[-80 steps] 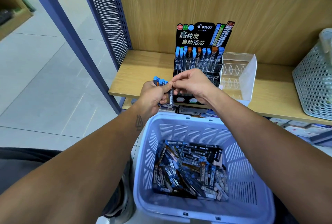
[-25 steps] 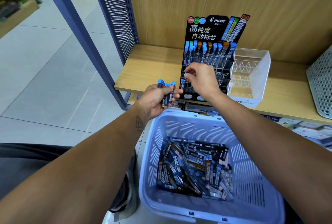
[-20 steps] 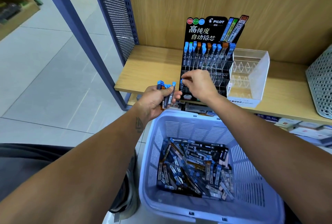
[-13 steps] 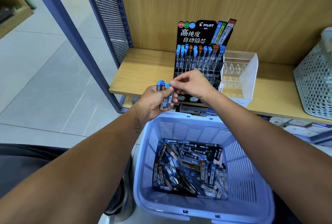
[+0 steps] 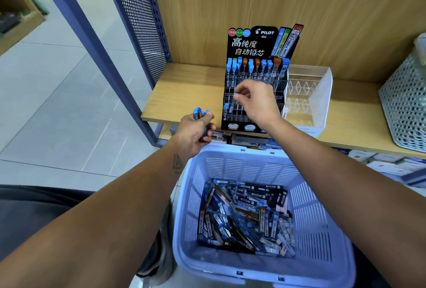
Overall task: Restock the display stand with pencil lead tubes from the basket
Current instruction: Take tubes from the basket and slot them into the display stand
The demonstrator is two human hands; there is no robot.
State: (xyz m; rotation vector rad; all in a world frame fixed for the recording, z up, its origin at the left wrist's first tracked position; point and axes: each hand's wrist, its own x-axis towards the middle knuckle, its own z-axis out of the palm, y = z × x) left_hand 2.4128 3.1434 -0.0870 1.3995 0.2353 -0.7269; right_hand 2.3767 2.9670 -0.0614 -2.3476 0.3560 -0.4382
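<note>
Pinching one tube [image 5: 234, 100] at the display stand [image 5: 258, 40], right hand [image 5: 258, 100]; left hand [image 5: 193, 133] gripping spare tubes [image 5: 200, 112]

black display stand [image 5: 253, 43], lavender slotted basket [image 5: 322, 230], blue-capped tubes [image 5: 199, 112]

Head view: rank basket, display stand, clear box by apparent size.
1. basket, though nearest the camera, which inflates it
2. display stand
3. clear box

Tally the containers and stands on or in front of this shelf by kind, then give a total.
Lavender slatted plastic basket: 1
Black cardboard Pilot display stand: 1
Clear acrylic compartment box: 1
Pale perforated mesh basket: 1
Total: 4
</note>
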